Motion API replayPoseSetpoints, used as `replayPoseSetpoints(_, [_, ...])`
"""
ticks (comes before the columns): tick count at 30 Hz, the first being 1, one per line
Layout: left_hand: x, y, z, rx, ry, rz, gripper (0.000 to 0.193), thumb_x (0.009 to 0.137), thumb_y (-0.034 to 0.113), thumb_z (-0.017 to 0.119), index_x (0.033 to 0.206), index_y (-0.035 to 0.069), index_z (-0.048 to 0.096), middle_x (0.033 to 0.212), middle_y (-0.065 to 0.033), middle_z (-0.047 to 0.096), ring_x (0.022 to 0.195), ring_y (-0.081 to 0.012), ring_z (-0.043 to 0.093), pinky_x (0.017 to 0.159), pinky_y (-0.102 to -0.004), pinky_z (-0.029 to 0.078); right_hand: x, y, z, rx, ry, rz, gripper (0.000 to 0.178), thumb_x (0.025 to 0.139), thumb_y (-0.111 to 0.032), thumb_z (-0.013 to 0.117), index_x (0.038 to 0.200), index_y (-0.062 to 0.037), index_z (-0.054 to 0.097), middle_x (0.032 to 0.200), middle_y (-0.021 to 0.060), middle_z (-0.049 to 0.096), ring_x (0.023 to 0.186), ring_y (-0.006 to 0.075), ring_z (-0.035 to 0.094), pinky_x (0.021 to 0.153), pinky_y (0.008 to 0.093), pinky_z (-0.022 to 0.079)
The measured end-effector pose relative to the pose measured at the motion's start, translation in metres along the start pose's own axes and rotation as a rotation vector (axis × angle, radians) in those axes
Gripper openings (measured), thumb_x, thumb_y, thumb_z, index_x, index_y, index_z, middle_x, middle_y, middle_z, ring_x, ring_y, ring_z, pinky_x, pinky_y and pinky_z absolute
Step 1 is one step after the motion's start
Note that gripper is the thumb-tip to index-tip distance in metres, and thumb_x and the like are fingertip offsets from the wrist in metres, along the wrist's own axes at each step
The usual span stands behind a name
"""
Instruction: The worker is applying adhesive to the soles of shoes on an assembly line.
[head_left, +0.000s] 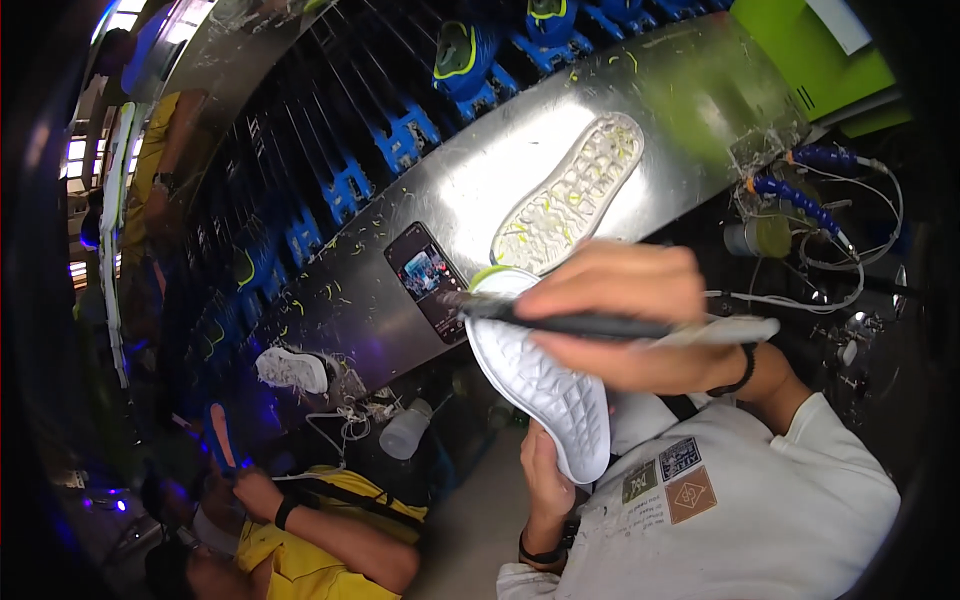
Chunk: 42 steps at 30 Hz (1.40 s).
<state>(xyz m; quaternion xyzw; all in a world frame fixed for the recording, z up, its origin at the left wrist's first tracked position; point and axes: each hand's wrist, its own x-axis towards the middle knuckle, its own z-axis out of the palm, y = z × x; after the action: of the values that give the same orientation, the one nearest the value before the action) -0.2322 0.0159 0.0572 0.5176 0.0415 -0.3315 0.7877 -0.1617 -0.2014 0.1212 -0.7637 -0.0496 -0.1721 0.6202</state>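
Right hand [620,315] right up close, thumb and fingers closed round a slim dark tool [600,326], its tip blurred across the upper end of a white patterned sole [565,400]; whether they touch, I can't tell! Below, the left hand [545,475] grips that sole near its lower end, holding it tilted before the wearer's pale shirt [750,480]. Just beyond, a lit phone [425,283] lies on the metal bench [690,100], with another sole [570,190] patterned side up. Farther out, blue shoes [468,65] line the back, and lower left sits a co-worker in yellow [340,545].
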Motion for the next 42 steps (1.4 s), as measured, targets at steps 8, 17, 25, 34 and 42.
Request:
replayPoseSetpoints(8, [0.031, -0.004, -0.002, -0.701, -0.056, 0.092, 0.063, 0.094, 0.037, 0.029, 0.139, -0.005, 0.039, 0.134, -0.0206, 0.052, 0.124, -0.0304, 0.053, 0.107, -0.0432, 0.039, -0.045, 0.019, 0.011, 0.095, -0.014, -0.07, 0.027, 0.074, -0.003, 0.075, 0.099, 0.0022, 0.069, 0.088, 0.0137, 0.068, 0.074, 0.0269, 0.068, 0.064, 0.0324, 0.054])
replayPoseSetpoints(17, [0.084, 0.037, 0.048, -0.686, -0.139, -0.086, 0.072, 0.097, 0.05, 0.022, 0.14, -0.005, 0.036, 0.119, -0.0315, 0.056, 0.089, -0.0373, 0.063, 0.073, -0.0422, 0.056, -0.053, -0.01, -0.018, 0.114, -0.062, -0.022, 0.025, 0.075, 0.0, 0.077, 0.098, 0.0029, 0.072, 0.096, 0.015, 0.071, 0.079, 0.021, 0.071, 0.066, 0.0276, 0.056])
replayPoseSetpoints(25, [0.1, 0.111, 0.03, 0.224, -0.18, -0.302, 0.062, 0.097, 0.038, 0.041, 0.127, -0.016, 0.048, 0.11, -0.0284, 0.065, 0.091, -0.0349, 0.069, 0.076, -0.0393, 0.06, -0.04, -0.017, -0.015, 0.297, -0.298, 0.015, 0.024, 0.081, 0.002, 0.072, 0.105, 0.001, 0.069, 0.098, 0.0153, 0.069, 0.086, 0.0247, 0.071, 0.071, 0.0287, 0.058])
replayPoseSetpoints(34, [0.064, 0.086, -0.016, -1.034, -0.391, -0.21, 0.07, 0.097, 0.055, 0.037, 0.152, 0.013, 0.027, 0.146, -0.0244, 0.039, 0.13, -0.0496, 0.041, 0.093, -0.0731, 0.039, -0.063, 0.036, -0.038, 0.538, -0.089, 0.167, 0.025, 0.068, 0.003, 0.083, 0.091, 0.0021, 0.074, 0.09, 0.0167, 0.073, 0.073, 0.0201, 0.069, 0.061, 0.0286, 0.049])
replayPoseSetpoints(42, [0.051, 0.007, 0.004, -0.681, 0.173, 0.137, 0.063, 0.097, 0.04, 0.027, 0.148, 0.004, 0.034, 0.141, -0.0207, 0.047, 0.128, -0.0369, 0.049, 0.108, -0.0485, 0.038, -0.003, 0.016, -0.007, 0.04, 0.13, -0.201, 0.032, 0.062, 0.002, 0.084, 0.092, 0.001, 0.071, 0.091, 0.0146, 0.073, 0.067, 0.0187, 0.063, 0.055, 0.0282, 0.045])
